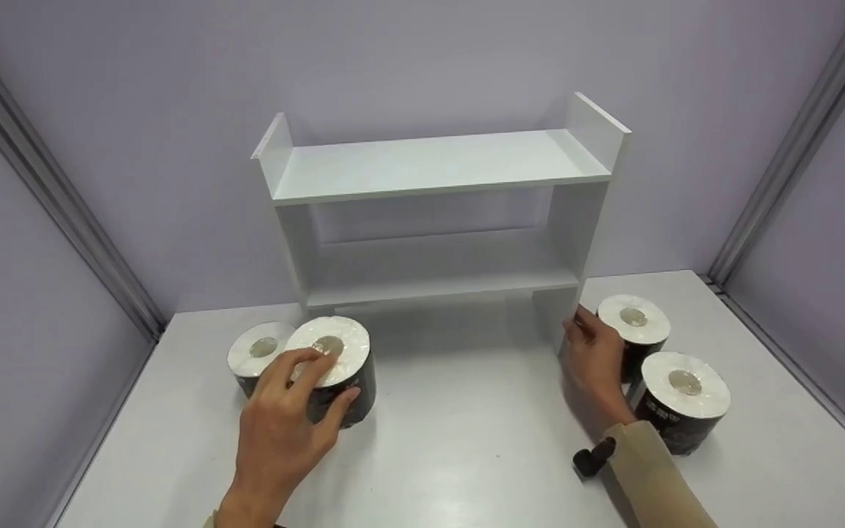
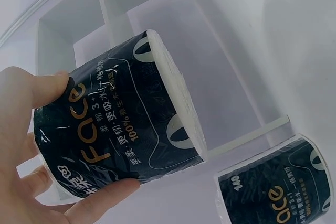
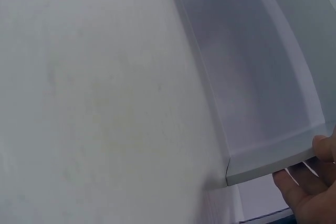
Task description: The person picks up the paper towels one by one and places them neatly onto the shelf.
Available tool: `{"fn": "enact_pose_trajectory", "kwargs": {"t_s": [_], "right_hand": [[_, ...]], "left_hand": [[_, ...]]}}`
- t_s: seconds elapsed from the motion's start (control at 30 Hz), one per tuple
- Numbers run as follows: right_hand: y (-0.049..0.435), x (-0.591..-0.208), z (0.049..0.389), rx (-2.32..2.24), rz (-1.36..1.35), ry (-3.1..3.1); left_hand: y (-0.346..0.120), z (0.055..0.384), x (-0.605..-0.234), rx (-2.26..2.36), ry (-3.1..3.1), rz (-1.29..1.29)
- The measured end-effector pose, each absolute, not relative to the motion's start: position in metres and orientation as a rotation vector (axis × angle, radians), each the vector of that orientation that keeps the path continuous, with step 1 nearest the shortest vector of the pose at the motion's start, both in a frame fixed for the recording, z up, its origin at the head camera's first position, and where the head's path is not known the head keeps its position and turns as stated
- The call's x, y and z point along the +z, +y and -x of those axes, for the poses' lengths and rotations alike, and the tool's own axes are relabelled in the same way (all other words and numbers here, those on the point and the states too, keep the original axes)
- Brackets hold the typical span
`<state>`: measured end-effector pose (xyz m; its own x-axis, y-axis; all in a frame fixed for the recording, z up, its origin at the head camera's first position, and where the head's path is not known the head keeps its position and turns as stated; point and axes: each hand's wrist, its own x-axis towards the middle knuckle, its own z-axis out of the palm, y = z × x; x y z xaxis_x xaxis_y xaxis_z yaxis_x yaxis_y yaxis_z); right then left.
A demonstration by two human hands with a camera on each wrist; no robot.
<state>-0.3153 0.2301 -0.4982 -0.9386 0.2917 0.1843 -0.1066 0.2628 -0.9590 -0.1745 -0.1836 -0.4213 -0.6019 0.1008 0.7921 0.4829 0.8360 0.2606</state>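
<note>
My left hand [image 1: 279,422] grips a toilet roll [image 1: 364,392] with a white top and a dark printed wrapper; thumb and fingers lie round its sides. In the left wrist view, gold "Face" lettering shows on this held roll [image 2: 121,114]. A second toilet roll [image 1: 243,347] stands just behind and left of it, partly covered. My right hand [image 1: 595,359] pinches the lower front edge of the right side panel [image 3: 273,167] of a white two-tier shelf [image 1: 437,165], thumb on the inner face and fingers on the outer.
Two more toilet rolls, a rear one [image 1: 646,330] and a front one [image 1: 686,396], stand right of my right hand, close to the forearm. The shelf stands at the back of the white table [image 1: 459,440], before a pale wall [image 1: 422,66]. Side walls rise left and right.
</note>
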Motion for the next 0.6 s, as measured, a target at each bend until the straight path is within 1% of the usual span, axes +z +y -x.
{"fn": "enact_pose_trajectory", "kwargs": {"t_s": [0.3, 0.5, 0.6], "right_hand": [[0.231, -0.497, 0.314, 1.772, 0.212, -2.194], [0.237, -0.497, 0.313, 1.596, 0.179, -2.255], [0.239, -0.497, 0.313, 1.584, 0.168, -2.261]], "left_hand": [[-0.175, 0.177, -0.410, -0.591, -2.166, 0.449], [-0.172, 0.177, -0.400, -0.589, -2.164, 0.455], [-0.170, 0.178, -0.395, -0.591, -2.165, 0.457]]}}
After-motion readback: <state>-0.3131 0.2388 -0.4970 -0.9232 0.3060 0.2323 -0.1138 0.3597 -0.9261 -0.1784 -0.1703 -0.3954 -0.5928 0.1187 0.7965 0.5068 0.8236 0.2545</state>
